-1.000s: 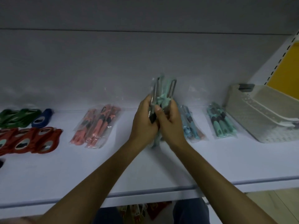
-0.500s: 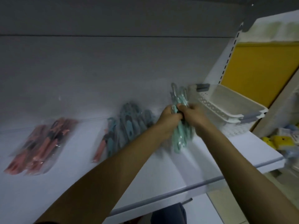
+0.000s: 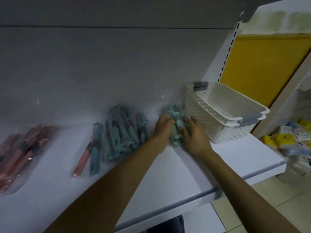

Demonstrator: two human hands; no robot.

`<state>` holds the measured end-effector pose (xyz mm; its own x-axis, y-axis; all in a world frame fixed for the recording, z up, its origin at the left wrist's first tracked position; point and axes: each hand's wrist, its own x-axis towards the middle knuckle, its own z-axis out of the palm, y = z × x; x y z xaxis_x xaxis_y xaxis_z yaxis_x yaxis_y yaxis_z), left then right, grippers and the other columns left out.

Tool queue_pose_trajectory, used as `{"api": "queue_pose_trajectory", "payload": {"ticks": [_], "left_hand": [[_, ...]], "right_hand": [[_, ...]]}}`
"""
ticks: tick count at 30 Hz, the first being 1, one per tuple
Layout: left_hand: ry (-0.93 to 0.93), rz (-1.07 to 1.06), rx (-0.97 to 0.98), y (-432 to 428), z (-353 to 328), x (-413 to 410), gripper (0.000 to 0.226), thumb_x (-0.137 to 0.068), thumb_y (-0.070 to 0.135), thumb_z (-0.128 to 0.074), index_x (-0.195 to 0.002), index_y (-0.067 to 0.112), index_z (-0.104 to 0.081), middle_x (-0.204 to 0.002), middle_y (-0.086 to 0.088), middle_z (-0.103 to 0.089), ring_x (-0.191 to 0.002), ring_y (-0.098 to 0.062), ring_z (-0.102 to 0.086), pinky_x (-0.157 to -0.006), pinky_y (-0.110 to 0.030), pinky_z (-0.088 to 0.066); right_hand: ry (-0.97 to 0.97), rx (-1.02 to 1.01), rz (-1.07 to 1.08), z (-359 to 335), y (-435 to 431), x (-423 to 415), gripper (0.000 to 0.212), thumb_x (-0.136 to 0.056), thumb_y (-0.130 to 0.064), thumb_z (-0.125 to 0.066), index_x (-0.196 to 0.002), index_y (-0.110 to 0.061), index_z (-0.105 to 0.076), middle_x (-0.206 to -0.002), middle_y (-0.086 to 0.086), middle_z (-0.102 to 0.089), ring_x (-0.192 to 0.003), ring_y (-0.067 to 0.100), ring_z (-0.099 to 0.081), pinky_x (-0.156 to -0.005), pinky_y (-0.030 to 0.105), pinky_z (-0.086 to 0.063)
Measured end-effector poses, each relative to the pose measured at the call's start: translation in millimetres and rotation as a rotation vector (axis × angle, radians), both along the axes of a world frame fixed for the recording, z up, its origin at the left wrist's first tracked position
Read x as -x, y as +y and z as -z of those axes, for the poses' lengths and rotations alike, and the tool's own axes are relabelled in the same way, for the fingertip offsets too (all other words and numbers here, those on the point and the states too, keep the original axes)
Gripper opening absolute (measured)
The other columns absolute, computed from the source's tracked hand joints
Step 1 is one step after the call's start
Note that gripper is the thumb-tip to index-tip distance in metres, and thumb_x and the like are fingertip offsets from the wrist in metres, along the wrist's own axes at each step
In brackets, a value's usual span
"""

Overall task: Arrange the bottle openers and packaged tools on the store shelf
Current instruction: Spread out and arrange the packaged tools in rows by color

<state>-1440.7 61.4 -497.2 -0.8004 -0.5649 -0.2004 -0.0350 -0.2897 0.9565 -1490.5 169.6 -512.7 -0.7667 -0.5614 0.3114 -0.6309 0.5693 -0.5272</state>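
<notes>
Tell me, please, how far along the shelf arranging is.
Done: pink packs and teal packs lie piled on the shelf. In hand: left hand and right hand rest on a mint pack beside the basket. Left: probably squaring it, and the stray pink-and-teal pair.
</notes>
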Motion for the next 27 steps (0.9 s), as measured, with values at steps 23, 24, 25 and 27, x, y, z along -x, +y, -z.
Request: {"api": "queue_pose_trajectory", "payload": {"ticks": [23,24,25,27], "left_hand": [[0.052,-0.078,0.781,-37.1,-51.4,-87.6,0.037,-0.093,-0.004,-0.037,-0.116,0.010,-0.063,-0.121,-0.003,-0.061,-0.114,-0.015,-0.055,-0.094,-0.015,-0.041],[0.071,-0.093,0.789,-45.2,-55.4,-98.0,0.036,-0.093,-0.005,-0.038,-0.115,0.010,-0.063,-0.117,-0.001,-0.061,-0.112,-0.013,-0.055,-0.092,-0.012,-0.041],[0.080,-0.124,0.794,-54.3,-58.6,-109.8,0.036,-0.092,-0.005,-0.039,-0.114,0.009,-0.063,-0.114,0.001,-0.061,-0.109,-0.012,-0.055,-0.089,-0.007,-0.041],[0.050,-0.213,0.825,-75.0,-60.3,-136.6,0.035,-0.090,-0.007,-0.041,-0.112,0.009,-0.064,-0.109,0.003,-0.060,-0.102,-0.009,-0.055,-0.082,-0.002,-0.040]], "right_hand": [[0.180,0.253,-0.213,-27.5,-67.2,-77.6,0.028,-0.083,-0.016,-0.048,-0.098,-0.005,-0.069,-0.093,0.014,-0.070,-0.087,0.033,-0.062,-0.078,0.044,-0.050],[0.191,0.294,-0.224,-31.1,-73.0,-86.0,0.027,-0.085,-0.016,-0.049,-0.099,-0.007,-0.069,-0.094,0.013,-0.070,-0.088,0.032,-0.062,-0.079,0.045,-0.050],[0.192,0.329,-0.231,-35.0,-78.2,-95.4,0.026,-0.086,-0.016,-0.049,-0.101,-0.009,-0.069,-0.096,0.012,-0.070,-0.091,0.032,-0.062,-0.081,0.045,-0.049],[0.169,0.383,-0.266,-40.9,-88.5,-113.6,0.024,-0.087,-0.014,-0.050,-0.098,-0.010,-0.070,-0.097,0.011,-0.070,-0.092,0.031,-0.060,-0.083,0.043,-0.048]]}}
